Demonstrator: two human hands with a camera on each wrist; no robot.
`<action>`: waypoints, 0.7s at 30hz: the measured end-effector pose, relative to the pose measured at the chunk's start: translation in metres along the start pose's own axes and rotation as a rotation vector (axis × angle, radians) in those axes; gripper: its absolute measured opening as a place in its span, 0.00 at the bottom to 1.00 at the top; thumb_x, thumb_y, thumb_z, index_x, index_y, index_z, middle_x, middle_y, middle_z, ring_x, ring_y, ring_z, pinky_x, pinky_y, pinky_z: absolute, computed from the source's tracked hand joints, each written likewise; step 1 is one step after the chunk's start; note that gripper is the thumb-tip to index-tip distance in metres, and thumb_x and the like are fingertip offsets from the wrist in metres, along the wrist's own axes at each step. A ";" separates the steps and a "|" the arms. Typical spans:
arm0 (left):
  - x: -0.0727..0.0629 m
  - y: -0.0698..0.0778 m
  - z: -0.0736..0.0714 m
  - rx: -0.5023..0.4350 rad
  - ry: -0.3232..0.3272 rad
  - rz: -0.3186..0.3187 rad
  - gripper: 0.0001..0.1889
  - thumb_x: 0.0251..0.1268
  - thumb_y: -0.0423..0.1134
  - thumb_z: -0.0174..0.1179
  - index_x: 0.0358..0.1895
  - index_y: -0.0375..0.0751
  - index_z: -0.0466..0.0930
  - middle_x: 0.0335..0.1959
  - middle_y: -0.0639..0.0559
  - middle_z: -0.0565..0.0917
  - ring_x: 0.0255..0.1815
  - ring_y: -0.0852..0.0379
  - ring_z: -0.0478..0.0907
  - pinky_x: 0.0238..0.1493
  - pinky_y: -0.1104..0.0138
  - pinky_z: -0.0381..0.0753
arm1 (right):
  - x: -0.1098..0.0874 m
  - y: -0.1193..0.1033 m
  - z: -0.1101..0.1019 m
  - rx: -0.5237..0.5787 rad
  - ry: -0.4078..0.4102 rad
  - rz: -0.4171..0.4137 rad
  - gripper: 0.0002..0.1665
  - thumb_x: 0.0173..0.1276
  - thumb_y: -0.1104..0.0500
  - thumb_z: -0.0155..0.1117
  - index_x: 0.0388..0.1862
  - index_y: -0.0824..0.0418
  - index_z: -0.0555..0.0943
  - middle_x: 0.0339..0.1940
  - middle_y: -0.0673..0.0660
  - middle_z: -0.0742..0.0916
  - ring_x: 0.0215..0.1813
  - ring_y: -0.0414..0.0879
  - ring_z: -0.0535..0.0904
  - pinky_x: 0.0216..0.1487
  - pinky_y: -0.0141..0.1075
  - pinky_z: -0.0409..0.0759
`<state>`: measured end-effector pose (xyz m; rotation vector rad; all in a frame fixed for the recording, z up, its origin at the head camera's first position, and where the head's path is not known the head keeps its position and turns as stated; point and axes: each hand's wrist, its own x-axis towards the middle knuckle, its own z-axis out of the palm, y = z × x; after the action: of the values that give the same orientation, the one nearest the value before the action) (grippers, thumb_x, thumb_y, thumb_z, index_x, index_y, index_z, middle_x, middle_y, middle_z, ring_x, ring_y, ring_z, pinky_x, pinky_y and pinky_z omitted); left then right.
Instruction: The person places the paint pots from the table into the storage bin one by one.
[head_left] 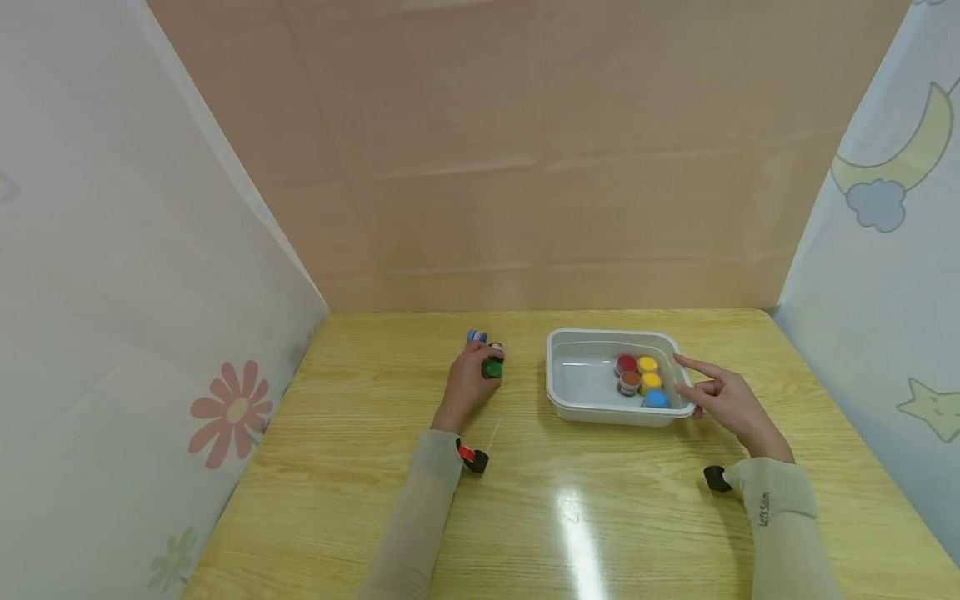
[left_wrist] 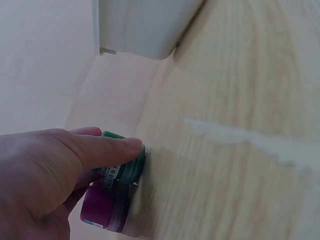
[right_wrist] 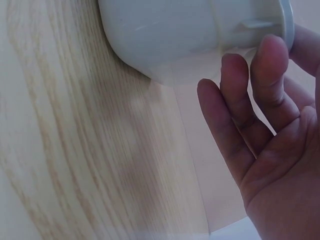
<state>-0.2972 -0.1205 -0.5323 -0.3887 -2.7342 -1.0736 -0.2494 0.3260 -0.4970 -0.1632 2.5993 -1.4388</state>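
Observation:
My left hand (head_left: 467, 382) pinches a small paint pot with a green lid (head_left: 492, 368) between thumb and fingers, on the table left of the tray. Just beyond the fingers stand a blue-lidded pot (head_left: 476, 336) and another small pot (head_left: 497, 347), partly covered by the hand. In the left wrist view, a purple pot (left_wrist: 97, 206) shows right beside the green one. My right hand (head_left: 731, 404) holds the white plastic tray (head_left: 592, 413) by its right rim, with some fingertips against the outer wall in the right wrist view.
Inside the tray, several pots sit toward the right: a red one (head_left: 626, 364), a brown one (head_left: 629, 382), two yellow ones and a blue one (head_left: 656, 399). The wooden table (head_left: 525, 517) meets a brown back wall (head_left: 525, 208), with pale patterned panels either side.

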 end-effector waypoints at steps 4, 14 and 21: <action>0.001 0.004 -0.003 -0.040 0.010 0.012 0.21 0.57 0.28 0.76 0.56 0.41 0.86 0.58 0.44 0.81 0.61 0.41 0.81 0.60 0.48 0.84 | -0.002 -0.001 0.000 0.004 -0.003 -0.011 0.41 0.78 0.47 0.63 0.82 0.61 0.63 0.18 0.58 0.84 0.26 0.57 0.83 0.34 0.38 0.75; 0.004 0.030 -0.009 -0.167 0.070 0.084 0.17 0.66 0.35 0.72 0.57 0.45 0.85 0.58 0.46 0.83 0.58 0.48 0.81 0.59 0.55 0.85 | -0.002 -0.002 0.000 -0.006 0.000 -0.025 0.40 0.79 0.48 0.62 0.82 0.61 0.62 0.17 0.60 0.83 0.26 0.57 0.82 0.31 0.37 0.70; 0.005 0.044 -0.012 -0.257 0.085 0.121 0.17 0.69 0.39 0.70 0.60 0.46 0.84 0.58 0.48 0.85 0.55 0.51 0.82 0.52 0.62 0.87 | 0.000 0.001 0.000 -0.004 -0.003 -0.013 0.40 0.79 0.50 0.62 0.82 0.62 0.60 0.17 0.58 0.82 0.25 0.55 0.82 0.30 0.38 0.68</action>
<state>-0.2876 -0.0965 -0.4945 -0.5252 -2.4700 -1.3777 -0.2498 0.3270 -0.4978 -0.1832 2.6036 -1.4370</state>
